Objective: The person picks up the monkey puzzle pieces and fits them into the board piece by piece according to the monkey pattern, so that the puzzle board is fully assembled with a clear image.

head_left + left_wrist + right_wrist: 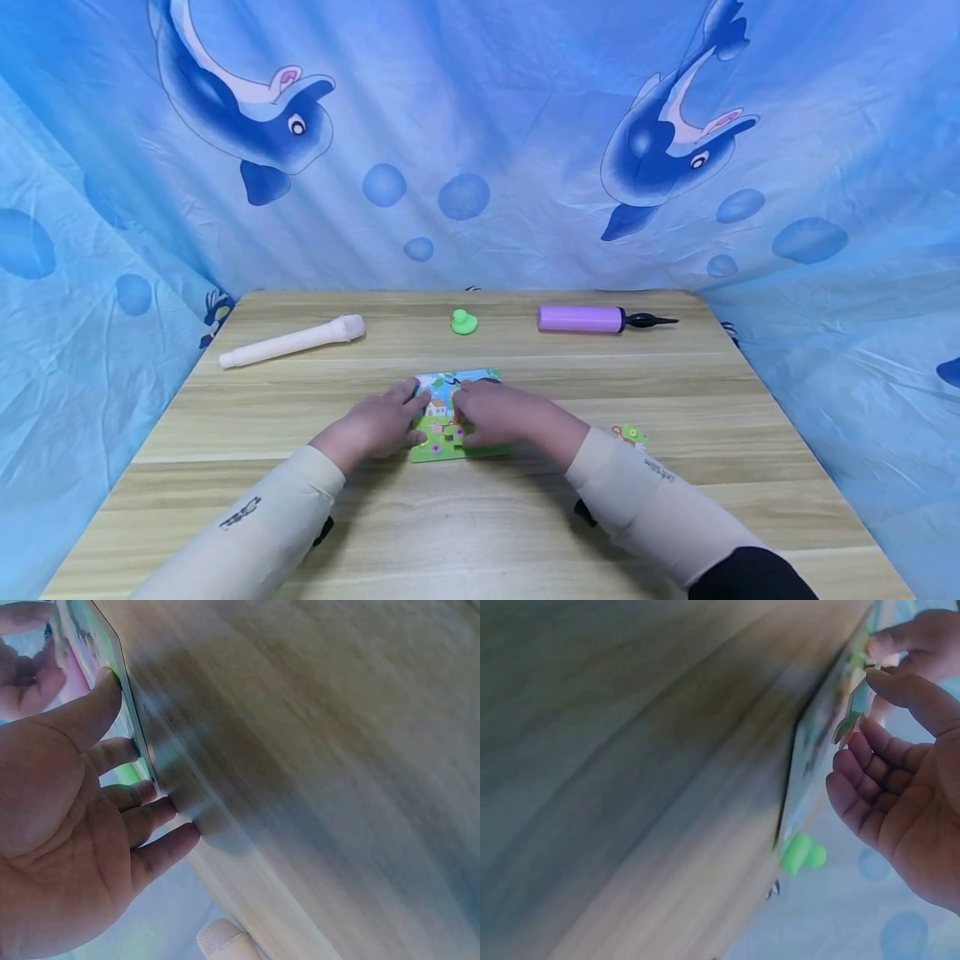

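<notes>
A colourful puzzle board (431, 454), with a picture of a house and green grass, lies flat on the table. At its left edge my left hand (384, 421) rests with fairly straight fingers; the thumb and a finger touch the board in the left wrist view. Over the board's right half, my right hand (491, 412) pinches a small puzzle piece (850, 726) between thumb and forefinger, close to the board's surface. The hand hides part of the picture. Another puzzle piece (632, 433) lies right of the board, partly covered by the right sleeve.
Along the back of the wooden table (465, 533) lie a white toy microphone (296, 342) at left, a green rubber duck (463, 322) in the middle and a purple balloon pump (581, 318) at right. A blue dolphin-print curtain (465, 100) hangs behind and at both sides.
</notes>
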`<action>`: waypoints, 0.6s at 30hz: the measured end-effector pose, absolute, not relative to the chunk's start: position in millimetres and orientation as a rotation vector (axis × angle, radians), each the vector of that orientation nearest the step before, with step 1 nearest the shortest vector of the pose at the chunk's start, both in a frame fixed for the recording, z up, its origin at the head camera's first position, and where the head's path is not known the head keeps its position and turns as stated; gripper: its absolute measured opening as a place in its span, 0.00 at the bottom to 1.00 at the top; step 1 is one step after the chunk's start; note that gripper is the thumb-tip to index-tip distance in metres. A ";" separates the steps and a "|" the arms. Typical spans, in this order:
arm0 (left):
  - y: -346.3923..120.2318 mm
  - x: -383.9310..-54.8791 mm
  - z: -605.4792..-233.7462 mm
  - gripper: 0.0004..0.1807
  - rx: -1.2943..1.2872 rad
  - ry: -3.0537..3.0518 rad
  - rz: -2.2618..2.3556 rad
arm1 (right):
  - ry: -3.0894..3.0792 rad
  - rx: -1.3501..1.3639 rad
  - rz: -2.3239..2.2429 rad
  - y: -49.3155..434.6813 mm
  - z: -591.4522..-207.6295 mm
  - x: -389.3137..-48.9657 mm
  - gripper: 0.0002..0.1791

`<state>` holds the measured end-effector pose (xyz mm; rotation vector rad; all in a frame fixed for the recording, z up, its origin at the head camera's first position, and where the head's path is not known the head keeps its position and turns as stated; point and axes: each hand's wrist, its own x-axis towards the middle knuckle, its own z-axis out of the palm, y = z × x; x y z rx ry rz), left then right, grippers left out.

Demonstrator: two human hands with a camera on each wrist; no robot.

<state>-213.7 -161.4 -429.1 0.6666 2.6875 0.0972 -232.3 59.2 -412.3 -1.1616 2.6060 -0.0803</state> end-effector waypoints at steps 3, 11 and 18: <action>-160.9 -213.6 -428.4 0.39 0.672 2.689 0.099 | 2.588 -1.159 -0.046 51.4 -415.6 -233.5 0.14; -159.7 -212.7 -427.0 0.39 0.682 2.687 0.110 | 2.573 -1.120 -0.066 45.0 -420.0 -233.6 0.14; -161.0 -212.9 -426.8 0.39 0.692 2.691 0.103 | 2.634 -1.195 -0.005 40.7 -424.8 -228.3 0.08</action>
